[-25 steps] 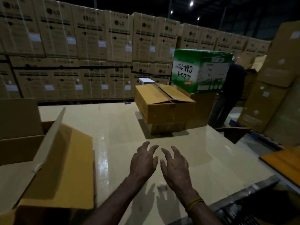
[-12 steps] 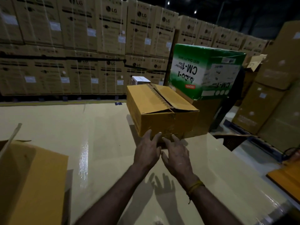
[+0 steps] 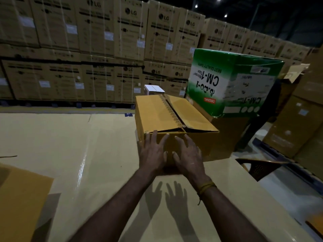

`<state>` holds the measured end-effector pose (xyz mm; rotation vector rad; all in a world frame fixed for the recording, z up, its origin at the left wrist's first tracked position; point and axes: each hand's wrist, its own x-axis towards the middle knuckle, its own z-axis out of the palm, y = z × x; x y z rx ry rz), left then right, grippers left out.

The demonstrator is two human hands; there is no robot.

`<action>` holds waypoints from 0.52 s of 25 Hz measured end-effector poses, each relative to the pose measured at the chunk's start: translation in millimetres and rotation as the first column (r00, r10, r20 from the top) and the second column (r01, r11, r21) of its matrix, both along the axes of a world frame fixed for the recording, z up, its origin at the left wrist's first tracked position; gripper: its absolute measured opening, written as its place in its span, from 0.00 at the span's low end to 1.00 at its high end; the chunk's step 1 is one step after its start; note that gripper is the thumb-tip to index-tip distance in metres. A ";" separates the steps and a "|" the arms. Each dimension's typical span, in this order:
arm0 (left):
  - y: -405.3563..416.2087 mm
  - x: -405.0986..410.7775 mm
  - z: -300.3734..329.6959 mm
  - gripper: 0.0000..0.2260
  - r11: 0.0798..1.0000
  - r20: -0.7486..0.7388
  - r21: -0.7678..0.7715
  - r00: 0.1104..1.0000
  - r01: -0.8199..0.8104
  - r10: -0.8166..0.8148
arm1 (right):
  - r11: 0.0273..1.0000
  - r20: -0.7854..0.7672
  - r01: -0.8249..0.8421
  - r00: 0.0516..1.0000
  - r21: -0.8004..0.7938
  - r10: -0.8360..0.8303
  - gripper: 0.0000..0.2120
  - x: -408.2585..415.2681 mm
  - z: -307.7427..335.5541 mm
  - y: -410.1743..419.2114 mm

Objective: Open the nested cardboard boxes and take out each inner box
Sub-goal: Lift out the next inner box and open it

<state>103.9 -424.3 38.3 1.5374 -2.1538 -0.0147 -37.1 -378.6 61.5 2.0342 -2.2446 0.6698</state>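
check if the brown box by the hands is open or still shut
Shut but unsealed: the brown box has its top flaps folded down, with a dark gap along the seam.

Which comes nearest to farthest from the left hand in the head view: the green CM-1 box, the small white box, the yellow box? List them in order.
1. Yellow box: right at the left hand, fingers spread on its near face.
2. Small white box: behind the yellow box.
3. Green CM-1 box: farther back and off to the right.

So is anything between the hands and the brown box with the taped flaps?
Nothing visible. The left hand and right hand are already at the near side of the box, fingers spread toward its top edge; whether they touch is unclear.
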 end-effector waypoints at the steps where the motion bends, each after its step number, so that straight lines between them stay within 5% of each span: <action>1: -10.7 -6.8 0.6 0.34 0.999 0.036 0.002 0.999 -0.038 0.038 | 1.000 -0.019 -0.003 1.000 -0.003 0.003 0.31 -13.2 -0.3 -11.9; 13: -88.7 -55.7 -4.3 0.30 0.956 0.130 0.018 0.949 -0.292 0.288 | 1.000 -0.030 -0.003 1.000 0.019 0.004 0.37 -164.4 -10.3 -128.0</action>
